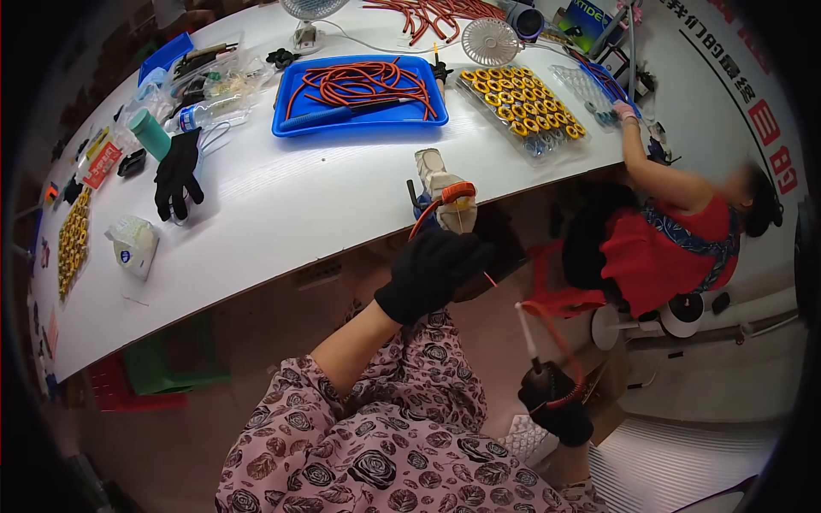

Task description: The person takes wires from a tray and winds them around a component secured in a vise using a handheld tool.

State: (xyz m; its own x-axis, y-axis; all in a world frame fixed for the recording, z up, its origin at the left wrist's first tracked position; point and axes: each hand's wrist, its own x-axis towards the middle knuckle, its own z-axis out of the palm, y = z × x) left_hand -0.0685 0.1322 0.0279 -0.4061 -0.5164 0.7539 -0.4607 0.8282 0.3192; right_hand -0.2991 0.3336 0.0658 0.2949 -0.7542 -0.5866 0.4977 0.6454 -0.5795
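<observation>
My left hand (436, 265), in a black glove, is closed just below a pale clamp-like holder (438, 175) at the table edge. The holder carries an orange-red ring-shaped piece (458, 191), with a cord curving down from it toward the hand. A thin reddish strand (489, 280) sticks out from the glove's right side; the fingertips are partly hidden. Lower right, my right hand (556, 403), also black-gloved, is closed around a slim white-tipped tool (527, 335). An orange-red cord (566, 346) loops from near the tool's tip around this hand.
On the white table (256, 201) lie a blue tray (359, 126) of red cords, a pack of yellow rings (522, 103), a black glove (178, 175) and a tissue pack (132, 246). A co-worker in red (671, 244) sits at right. Green and red stools (175, 359) stand below.
</observation>
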